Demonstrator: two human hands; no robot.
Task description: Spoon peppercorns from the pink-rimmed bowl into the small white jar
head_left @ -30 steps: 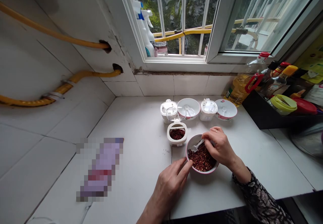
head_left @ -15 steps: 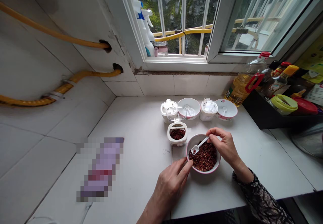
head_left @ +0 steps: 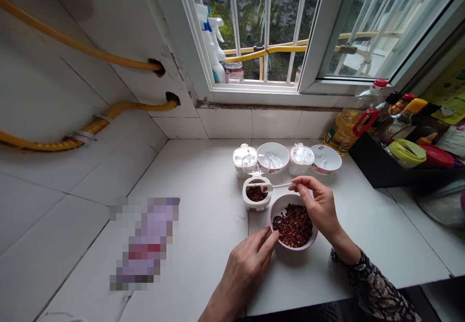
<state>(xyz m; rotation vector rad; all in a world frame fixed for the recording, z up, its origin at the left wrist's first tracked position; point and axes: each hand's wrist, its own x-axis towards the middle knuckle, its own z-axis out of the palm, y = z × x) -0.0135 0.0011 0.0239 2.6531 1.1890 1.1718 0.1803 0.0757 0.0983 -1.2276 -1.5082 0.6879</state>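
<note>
My right hand (head_left: 319, 206) pinches the handle end of a small white spoon (head_left: 282, 185). The spoon's bowl, with a few dark red bits in it, is at the opening of a white seasoning jar (head_left: 257, 207). That jar has its clear lid raised and holds dark red peppercorns (head_left: 256, 194). Just in front stands a pink-rimmed white bowl (head_left: 276, 208) of the same reddish-brown peppercorns (head_left: 293, 227). Against the bowl's left rim, my left hand (head_left: 247, 264) is closed, its fingers and thumb gripping the edge.
Behind the open jar are two lidded white jars (head_left: 240, 160) (head_left: 301, 160) and two white bowls (head_left: 278, 168) (head_left: 327, 166) containing small spoons. An oil bottle (head_left: 343, 130) and a black rack (head_left: 370, 164) of condiments stand right. A pixelated purple object (head_left: 147, 239) lies left.
My right hand has lifted the spoon out of the peppercorns in the bowl and carried it up and left to the jar's mouth. My left hand stays on the bowl.
</note>
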